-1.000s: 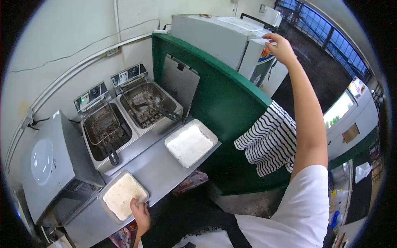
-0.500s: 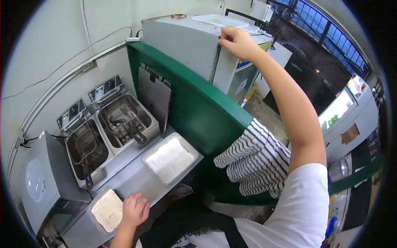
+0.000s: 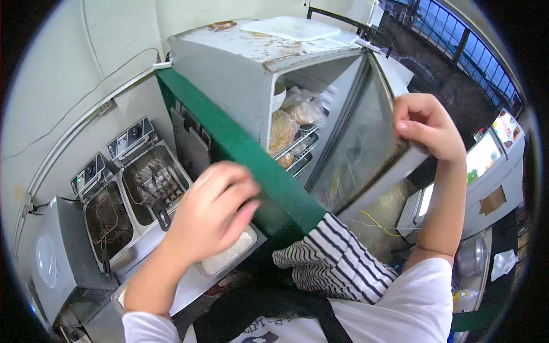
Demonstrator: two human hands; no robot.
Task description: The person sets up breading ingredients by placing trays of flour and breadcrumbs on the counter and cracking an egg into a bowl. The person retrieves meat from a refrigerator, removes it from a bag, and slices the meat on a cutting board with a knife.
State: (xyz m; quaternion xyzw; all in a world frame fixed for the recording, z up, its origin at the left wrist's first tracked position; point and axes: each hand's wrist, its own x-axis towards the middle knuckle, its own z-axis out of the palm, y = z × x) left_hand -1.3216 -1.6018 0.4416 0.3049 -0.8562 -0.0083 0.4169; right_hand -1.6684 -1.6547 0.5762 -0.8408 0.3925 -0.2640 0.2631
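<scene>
My right hand is closed on the edge of the refrigerator door, which stands swung out to the right. Inside the refrigerator, wire shelves carry plastic bags of food and a white container. My left hand, slightly blurred, is raised in the air in front of the green ledge. Its fingers are loosely bent, the thumb is apart, and nothing shows in it. Below it lies a tray of white powder, partly hidden by that hand.
A double deep fryer with wire baskets stands at left beside a grey appliance. A striped cloth hangs over the green partition. A glass-fronted cooler stands at the right.
The refrigerator door, shut before, has swung open to the right with my right hand on its edge. My left hand has risen from beside the lower tray of powder toward the green ledge.
</scene>
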